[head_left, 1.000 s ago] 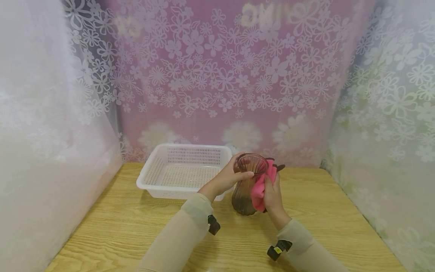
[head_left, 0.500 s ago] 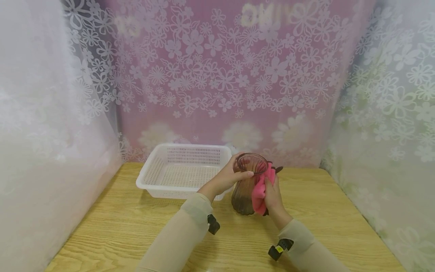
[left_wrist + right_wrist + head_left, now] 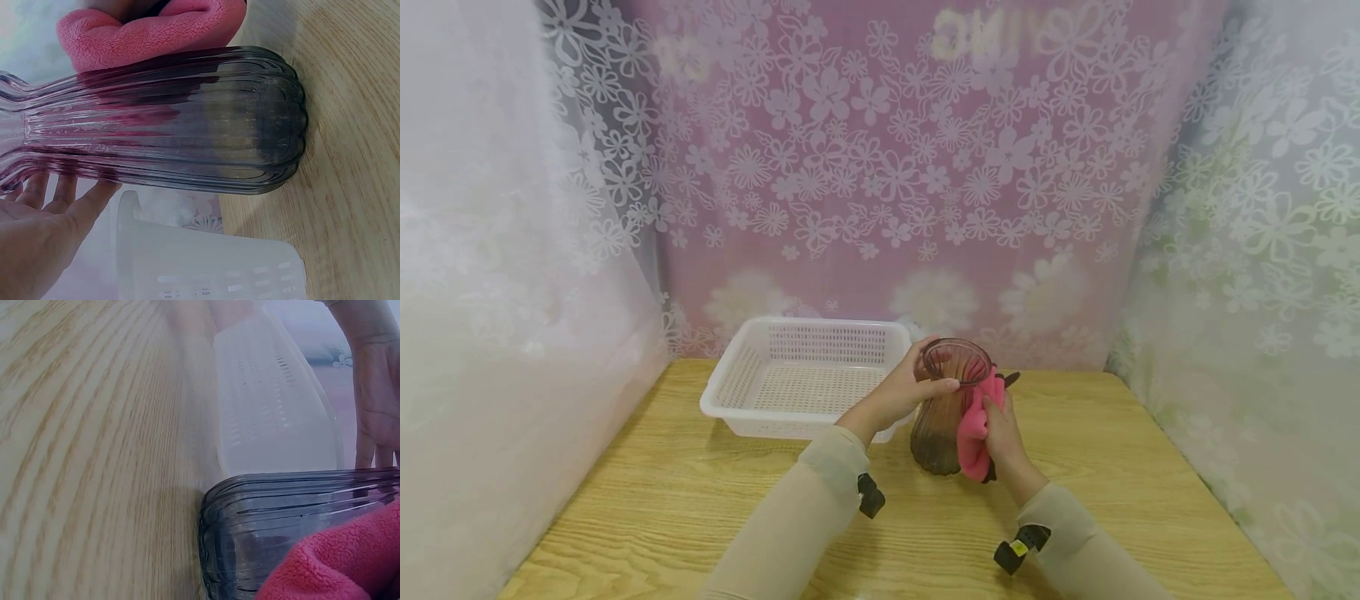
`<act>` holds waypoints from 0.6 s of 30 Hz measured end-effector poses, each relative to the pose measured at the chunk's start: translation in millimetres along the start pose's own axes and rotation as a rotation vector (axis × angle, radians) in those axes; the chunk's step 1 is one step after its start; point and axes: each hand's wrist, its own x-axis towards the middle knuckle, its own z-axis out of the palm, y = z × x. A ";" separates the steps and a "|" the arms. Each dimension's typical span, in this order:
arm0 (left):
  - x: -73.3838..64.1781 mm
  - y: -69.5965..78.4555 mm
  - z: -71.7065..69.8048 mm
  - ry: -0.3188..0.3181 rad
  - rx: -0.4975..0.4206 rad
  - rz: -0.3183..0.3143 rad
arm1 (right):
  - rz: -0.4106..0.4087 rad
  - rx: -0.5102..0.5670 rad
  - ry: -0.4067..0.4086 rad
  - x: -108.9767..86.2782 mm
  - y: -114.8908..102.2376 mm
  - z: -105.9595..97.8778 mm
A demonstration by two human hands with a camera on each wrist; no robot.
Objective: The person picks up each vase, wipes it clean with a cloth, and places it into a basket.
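Note:
A ribbed glass vase, purple at the neck and greyish toward its base, stands upright on the table in the head view. My left hand grips its neck just under the flared rim, thumb in front; the fingers lie along the glass in the left wrist view. On the vase's right side, my right hand holds a folded pink cloth with dark edging against the glass. Fleecy folds of the cloth cover part of the vase in the right wrist view. Cloth hides most right-hand fingers.
Behind and left of the vase sits a white slotted plastic basket, close to the left forearm. The wood-grain table ends at a pink floral curtain at the back, with pale sheets on both sides.
My right hand and the pink cloth have slid slightly down along the vase's right side, toward its base. The left hand, vase and basket have stayed put.

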 end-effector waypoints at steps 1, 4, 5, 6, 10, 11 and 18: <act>-0.1 0.1 0.2 0.000 0.001 0.000 | 0.008 -0.004 -0.006 0.6 0.5 -0.9; 0.0 0.1 0.3 0.004 0.008 0.000 | 0.033 0.005 -0.034 3.1 1.7 -3.2; 0.3 -0.3 0.3 0.006 0.010 0.000 | 0.045 0.014 -0.045 4.4 2.1 -3.9; 0.5 -0.6 0.3 0.007 0.009 0.001 | 0.062 0.019 -0.055 4.7 2.1 -4.5; 1.2 -1.5 0.6 0.009 0.008 -0.001 | 0.116 0.037 -0.079 6.1 3.2 -5.3; 1.4 -1.8 0.7 0.009 0.006 -0.001 | 0.125 0.031 -0.079 6.0 3.4 -5.2; 1.2 -2.4 0.3 0.009 0.006 -0.006 | 0.144 -0.018 -0.119 6.3 5.3 -7.0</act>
